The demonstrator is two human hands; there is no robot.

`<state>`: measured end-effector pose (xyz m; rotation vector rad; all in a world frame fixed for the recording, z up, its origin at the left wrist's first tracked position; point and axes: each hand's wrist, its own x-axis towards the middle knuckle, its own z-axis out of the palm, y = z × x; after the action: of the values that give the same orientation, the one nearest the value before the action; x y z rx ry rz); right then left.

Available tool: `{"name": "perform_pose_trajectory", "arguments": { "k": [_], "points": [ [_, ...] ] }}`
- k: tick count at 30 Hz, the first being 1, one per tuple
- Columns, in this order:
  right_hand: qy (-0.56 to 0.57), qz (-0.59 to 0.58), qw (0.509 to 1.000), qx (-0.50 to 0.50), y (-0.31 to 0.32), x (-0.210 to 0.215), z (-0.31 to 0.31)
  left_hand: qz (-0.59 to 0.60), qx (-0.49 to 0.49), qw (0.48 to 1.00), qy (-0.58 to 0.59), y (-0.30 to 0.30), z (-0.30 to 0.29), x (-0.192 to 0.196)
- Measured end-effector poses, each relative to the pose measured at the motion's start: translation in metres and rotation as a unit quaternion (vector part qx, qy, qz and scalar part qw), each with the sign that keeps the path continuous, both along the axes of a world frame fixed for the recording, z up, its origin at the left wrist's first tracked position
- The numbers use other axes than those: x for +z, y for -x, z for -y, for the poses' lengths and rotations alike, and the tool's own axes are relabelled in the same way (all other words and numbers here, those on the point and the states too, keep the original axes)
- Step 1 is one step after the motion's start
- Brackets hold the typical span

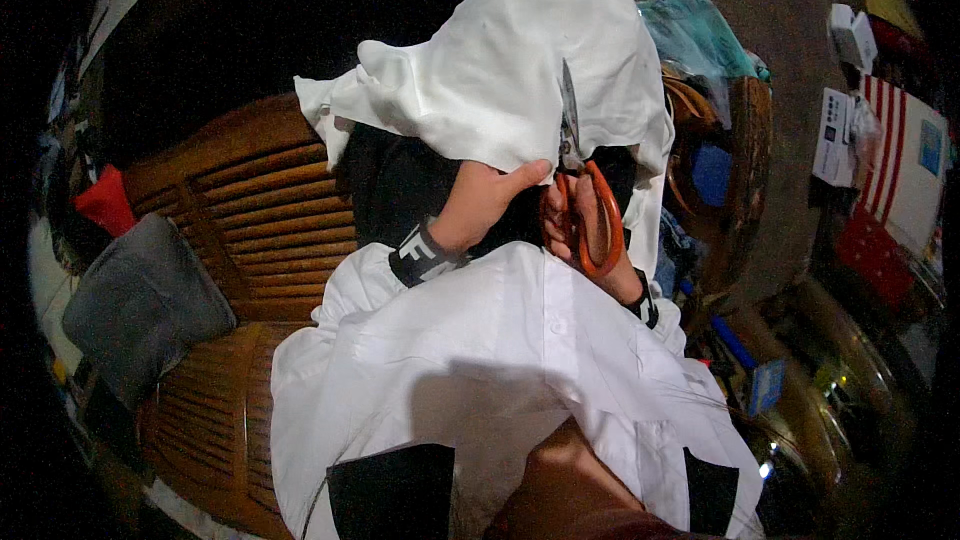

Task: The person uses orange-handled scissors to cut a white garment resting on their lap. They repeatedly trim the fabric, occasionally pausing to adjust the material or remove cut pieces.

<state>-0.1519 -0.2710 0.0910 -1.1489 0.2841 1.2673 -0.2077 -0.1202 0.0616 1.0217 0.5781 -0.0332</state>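
Observation:
A large piece of white cloth lies spread over my lap, its near edge running beside both hands. My left hand pinches that edge, thumb on top and fingers hidden underneath. Just to its right, my right hand grips a pair of scissors by the orange loop handles. The metal blades point away from me and lie along the cloth, close together near the tips. Whether the cloth is between the blades is hard to tell.
I sit on a slatted wooden bench. A grey cushion and a red cloth lie at its left. To the right are a clear plastic bag, a white box and a red-striped panel.

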Motion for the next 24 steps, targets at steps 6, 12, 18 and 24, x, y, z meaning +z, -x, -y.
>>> {"name": "perform_pose_trajectory", "arguments": {
  "k": [6,12,18,24],
  "points": [
    [0.04,-0.011,0.999,0.02,-0.005,-0.006,0.004,0.019,-0.086,0.994,-0.059,0.01,-0.005,-0.01],
    [-0.026,-0.025,0.998,-0.044,0.001,-0.017,0.01,0.025,-0.119,0.989,-0.083,0.012,-0.005,-0.013],
    [0.068,0.027,0.997,0.021,-0.007,-0.022,0.008,0.03,-0.15,0.98,-0.129,0.02,-0.002,-0.023],
    [0.057,0.077,0.995,0.012,-0.004,-0.019,0.003,0.033,-0.18,0.976,-0.117,0.019,-0.007,-0.014]
  ]
}}
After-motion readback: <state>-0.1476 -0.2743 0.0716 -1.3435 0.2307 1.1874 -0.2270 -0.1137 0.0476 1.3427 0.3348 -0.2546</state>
